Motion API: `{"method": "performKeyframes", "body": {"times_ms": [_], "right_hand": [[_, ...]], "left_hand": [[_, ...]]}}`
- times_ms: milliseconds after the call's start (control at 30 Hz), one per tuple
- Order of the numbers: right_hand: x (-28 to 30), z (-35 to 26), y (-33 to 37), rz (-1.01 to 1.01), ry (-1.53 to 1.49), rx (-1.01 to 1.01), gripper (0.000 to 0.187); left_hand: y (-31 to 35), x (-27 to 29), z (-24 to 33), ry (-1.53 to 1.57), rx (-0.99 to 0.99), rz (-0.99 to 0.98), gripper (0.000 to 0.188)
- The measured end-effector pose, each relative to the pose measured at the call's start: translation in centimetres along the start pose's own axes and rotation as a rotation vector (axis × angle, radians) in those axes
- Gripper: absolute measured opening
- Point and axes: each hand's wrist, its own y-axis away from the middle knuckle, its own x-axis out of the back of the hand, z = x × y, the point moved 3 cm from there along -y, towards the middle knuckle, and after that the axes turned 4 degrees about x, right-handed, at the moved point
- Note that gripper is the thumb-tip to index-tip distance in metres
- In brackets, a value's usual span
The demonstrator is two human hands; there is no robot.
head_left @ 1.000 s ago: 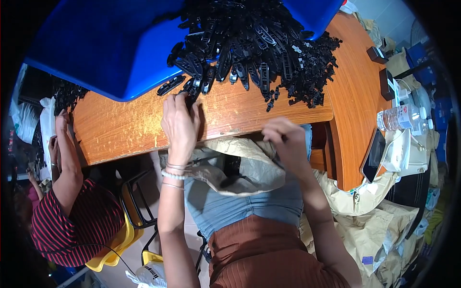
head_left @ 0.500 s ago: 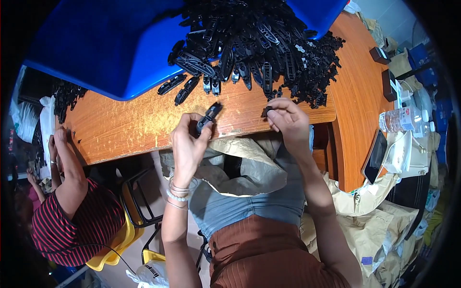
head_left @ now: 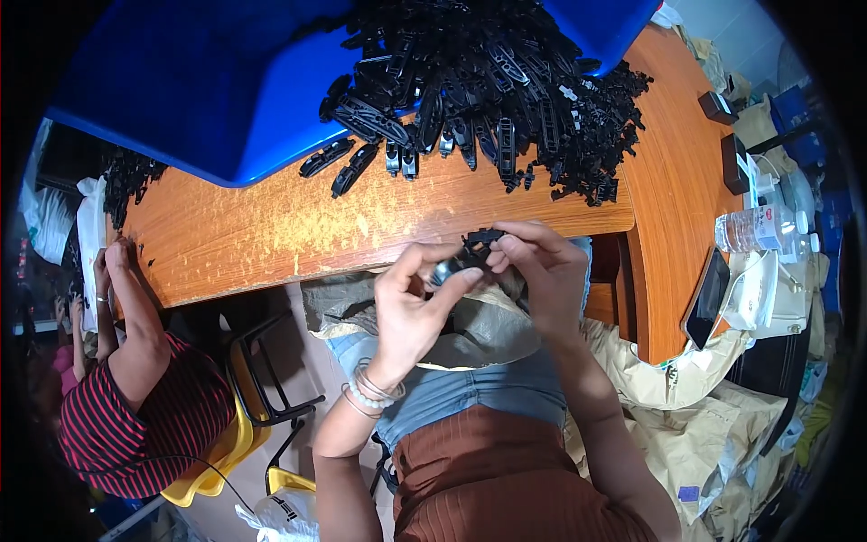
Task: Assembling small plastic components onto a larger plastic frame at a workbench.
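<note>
My left hand (head_left: 415,303) is closed round an elongated black plastic part (head_left: 444,270), its thumb and fingers gripping it over the table's front edge. My right hand (head_left: 545,271) pinches a small black plastic piece (head_left: 483,238) against the end of that part. Fingers partly cover the spot where the two meet, so I cannot tell whether they are joined. Below both hands, an open paper sack (head_left: 492,336) rests on my lap. Beyond them lies a heap of long black plastic parts (head_left: 433,117), with many small black pieces (head_left: 591,154) at its right side.
A large blue bin (head_left: 298,117) lies tipped on the wooden table (head_left: 307,226). To the right are a water bottle (head_left: 750,228), a phone (head_left: 706,298) and brown paper sacks (head_left: 704,443). A person in a striped shirt (head_left: 144,415) sits at the left, hands at the table.
My left hand has moved right with the long part, and my right hand has come slightly left and down. The two black pieces, apart before, are now together.
</note>
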Motion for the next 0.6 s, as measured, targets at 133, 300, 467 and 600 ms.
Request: {"method": "performKeyframes", "body": {"times_ms": [133, 300, 467, 600], "right_hand": [[0.1, -0.7, 0.4, -0.005, -0.021, -0.039, 0.016], [0.2, -1.1, 0.7, -0.143, 0.041, 0.113, 0.013], [0.7, -1.4, 1.6, -0.082, 0.442, 0.283, 0.012], [0.8, -1.4, 1.8, -0.115, 0.623, 0.388, 0.014]], "left_hand": [[0.1, -0.9, 0.3, 0.225, 0.148, -0.108, 0.023], [-0.1, -0.3, -0.6, 0.129, 0.218, -0.237, 0.032], [0.1, -0.4, 0.0, 0.208, 0.171, -0.2, 0.022], [0.1, -0.3, -0.1, 0.199, 0.154, -0.197, 0.02]]}}
